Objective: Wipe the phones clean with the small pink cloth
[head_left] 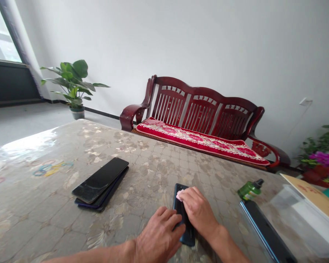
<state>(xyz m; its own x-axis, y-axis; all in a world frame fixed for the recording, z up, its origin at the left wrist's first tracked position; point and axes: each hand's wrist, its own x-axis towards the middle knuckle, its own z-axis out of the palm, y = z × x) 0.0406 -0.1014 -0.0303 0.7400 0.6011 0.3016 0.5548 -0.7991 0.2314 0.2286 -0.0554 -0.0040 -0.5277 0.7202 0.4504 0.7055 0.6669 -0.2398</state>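
A dark blue smartphone (pixel 190 237) lies on the patterned tabletop in front of me, its camera end pointing away. My right hand (pixel 199 208) pinches a small folded piece of pale pink cloth or tissue (pixel 180 195) and presses it to the phone near the cameras. From the left, my left hand (pixel 160 232) has its bent fingers over the phone's lower part, gripping its edge. Both hands hide much of the phone's surface. Further left, a stack of phones (pixel 101 182) lies with a black one on top.
At right stand a green spray bottle (pixel 250 190), a long dark glossy device (pixel 265 230) and a clear plastic box (pixel 301 212). Coloured rubber bands (pixel 50 168) lie at far left. Beyond the table (pixel 142 160) are a wooden bench (pixel 200 109) and a potted plant (pixel 76 84).
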